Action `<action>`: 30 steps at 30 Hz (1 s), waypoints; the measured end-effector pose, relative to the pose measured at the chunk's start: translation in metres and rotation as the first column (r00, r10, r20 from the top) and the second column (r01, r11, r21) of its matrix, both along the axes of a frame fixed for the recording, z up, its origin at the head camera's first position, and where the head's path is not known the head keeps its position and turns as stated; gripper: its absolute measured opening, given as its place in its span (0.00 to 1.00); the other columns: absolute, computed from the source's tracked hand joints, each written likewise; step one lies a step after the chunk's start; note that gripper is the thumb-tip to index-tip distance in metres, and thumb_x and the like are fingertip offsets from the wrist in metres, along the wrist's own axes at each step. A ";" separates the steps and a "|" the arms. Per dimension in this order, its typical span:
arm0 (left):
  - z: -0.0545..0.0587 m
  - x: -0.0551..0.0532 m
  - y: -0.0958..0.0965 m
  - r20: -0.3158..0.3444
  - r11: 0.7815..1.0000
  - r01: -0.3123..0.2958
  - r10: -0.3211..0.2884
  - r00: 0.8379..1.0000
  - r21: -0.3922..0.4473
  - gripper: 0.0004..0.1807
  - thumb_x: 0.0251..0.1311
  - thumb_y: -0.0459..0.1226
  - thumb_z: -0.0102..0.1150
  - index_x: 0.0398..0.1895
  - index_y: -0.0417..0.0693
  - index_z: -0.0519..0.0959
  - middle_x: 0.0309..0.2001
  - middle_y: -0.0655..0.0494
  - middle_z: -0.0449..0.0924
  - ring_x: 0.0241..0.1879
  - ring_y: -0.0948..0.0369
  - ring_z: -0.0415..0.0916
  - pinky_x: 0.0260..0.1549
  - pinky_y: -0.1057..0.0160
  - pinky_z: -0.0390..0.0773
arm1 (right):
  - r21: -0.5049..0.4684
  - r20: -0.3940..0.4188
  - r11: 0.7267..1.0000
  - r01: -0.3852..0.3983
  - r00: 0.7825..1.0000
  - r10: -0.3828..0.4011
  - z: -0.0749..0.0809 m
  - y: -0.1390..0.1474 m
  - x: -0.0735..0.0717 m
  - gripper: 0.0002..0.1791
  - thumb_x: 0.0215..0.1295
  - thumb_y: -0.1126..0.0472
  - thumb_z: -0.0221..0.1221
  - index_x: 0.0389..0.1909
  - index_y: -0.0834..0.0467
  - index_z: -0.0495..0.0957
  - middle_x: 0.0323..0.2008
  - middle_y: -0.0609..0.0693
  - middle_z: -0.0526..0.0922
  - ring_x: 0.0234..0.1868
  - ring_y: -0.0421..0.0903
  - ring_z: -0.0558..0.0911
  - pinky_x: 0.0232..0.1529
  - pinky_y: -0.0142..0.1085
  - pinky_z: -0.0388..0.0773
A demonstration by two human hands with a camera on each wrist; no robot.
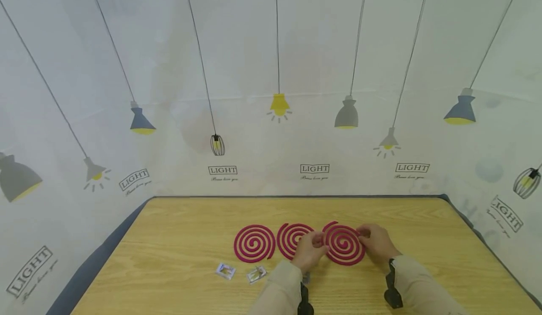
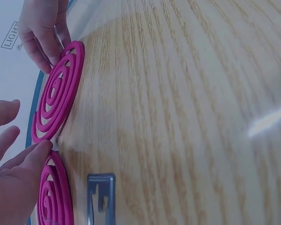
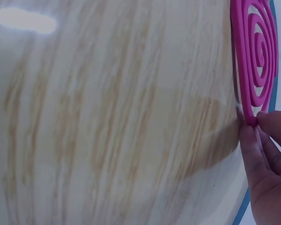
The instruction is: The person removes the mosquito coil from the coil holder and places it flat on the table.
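Three magenta mosquito coils stand in a row in the head view. My right hand (image 1: pixel 377 243) pinches the outer edge of the right-hand coil (image 1: pixel 344 244) between thumb and fingers, clearest in the right wrist view. At that coil's opposite edge is my left hand (image 1: pixel 308 253); in the left wrist view its fingers are spread, one fingertip touching the rim. My left hand partly covers the middle coil (image 1: pixel 281 242). Farther left lies the third coil (image 1: pixel 254 243), untouched. A shadow shows under the held coil; whether it is fully off the table I cannot tell.
Two small flat packets, a left packet (image 1: pixel 226 271) and a right packet (image 1: pixel 256 274), lie on the wooden table (image 1: pixel 169 258) before the coils. A small metal-looking piece with cut-outs (image 2: pixel 101 176) lies near my left hand. A lamp-printed cloth (image 1: pixel 254 47) surrounds the table.
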State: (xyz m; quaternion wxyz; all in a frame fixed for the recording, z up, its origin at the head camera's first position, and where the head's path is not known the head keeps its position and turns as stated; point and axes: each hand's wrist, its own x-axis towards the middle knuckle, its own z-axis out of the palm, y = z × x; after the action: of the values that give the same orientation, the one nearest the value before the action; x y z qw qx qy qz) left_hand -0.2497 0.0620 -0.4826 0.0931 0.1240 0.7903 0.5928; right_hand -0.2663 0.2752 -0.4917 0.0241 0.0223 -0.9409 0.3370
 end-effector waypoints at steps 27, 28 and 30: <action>0.019 -0.010 -0.021 -0.120 0.997 -0.028 0.019 0.993 -0.077 0.14 0.56 0.33 0.53 0.45 0.36 0.75 0.41 0.48 0.77 0.41 0.56 0.74 0.40 0.63 0.75 | -0.028 -0.021 1.000 -0.010 1.000 0.010 0.015 -0.007 0.000 0.13 0.57 0.68 0.53 0.42 0.71 0.73 0.35 0.59 0.78 0.37 0.53 0.76 0.37 0.44 0.75; 0.021 -0.011 -0.023 -0.126 0.996 -0.031 0.021 0.992 -0.079 0.13 0.57 0.33 0.53 0.45 0.36 0.75 0.41 0.48 0.77 0.41 0.56 0.74 0.39 0.64 0.75 | -0.037 -0.033 0.999 -0.024 0.999 0.023 0.016 -0.010 0.000 0.13 0.57 0.68 0.53 0.42 0.71 0.73 0.36 0.60 0.78 0.37 0.54 0.76 0.37 0.43 0.75; 0.024 -0.013 -0.029 -0.122 0.997 -0.023 0.013 0.992 -0.073 0.14 0.57 0.33 0.53 0.46 0.37 0.75 0.41 0.48 0.77 0.41 0.56 0.74 0.38 0.65 0.75 | -0.055 -0.054 0.997 -0.049 0.997 0.046 0.019 -0.015 0.000 0.13 0.57 0.68 0.54 0.42 0.72 0.73 0.36 0.60 0.78 0.37 0.54 0.77 0.36 0.43 0.76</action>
State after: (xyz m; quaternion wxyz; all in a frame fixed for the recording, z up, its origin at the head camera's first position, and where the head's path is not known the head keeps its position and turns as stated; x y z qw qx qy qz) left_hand -0.2626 0.0330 -0.4584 0.0440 0.1493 0.8170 0.5552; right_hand -0.2661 0.2600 -0.4724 0.0415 0.0529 -0.9294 0.3630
